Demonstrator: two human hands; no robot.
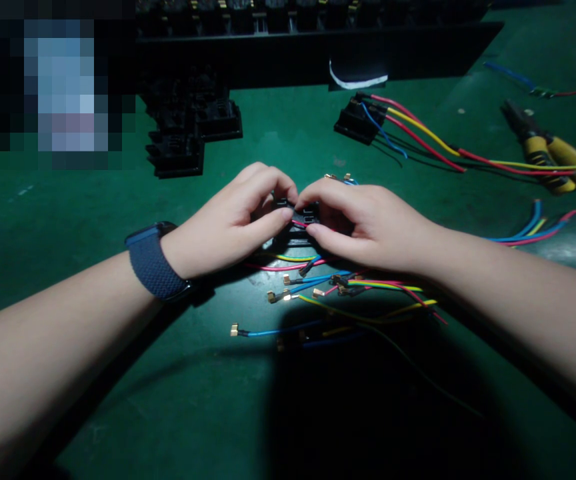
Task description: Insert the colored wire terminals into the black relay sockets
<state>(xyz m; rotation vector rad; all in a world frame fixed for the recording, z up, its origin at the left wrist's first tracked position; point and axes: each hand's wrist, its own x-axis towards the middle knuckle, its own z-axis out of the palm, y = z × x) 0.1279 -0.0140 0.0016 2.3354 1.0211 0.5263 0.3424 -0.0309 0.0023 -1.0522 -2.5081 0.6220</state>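
Observation:
Near the middle of the bench, a small black plastic socket housing (295, 237) sits between my two hands, its inner slots facing up. My left hand (251, 210) is closed on it from the left, thumb and forefinger at a short red wire (298, 223) that crosses the housing. From the right, my right hand (363, 217) grips the same housing, with its thumb tip at the wire's other end. Fingers hide much of the part and the wire's ends. Just below lie loose blue, red and yellow-green wires (318, 323) with brass terminals.
A wired black socket (358, 120) lies behind my right hand, and yellow-handled pliers (538, 150) lie to the far right. Several black housings (178, 153) are grouped at the back left. A long black tray (278, 57) spans the back of the green bench (168, 380).

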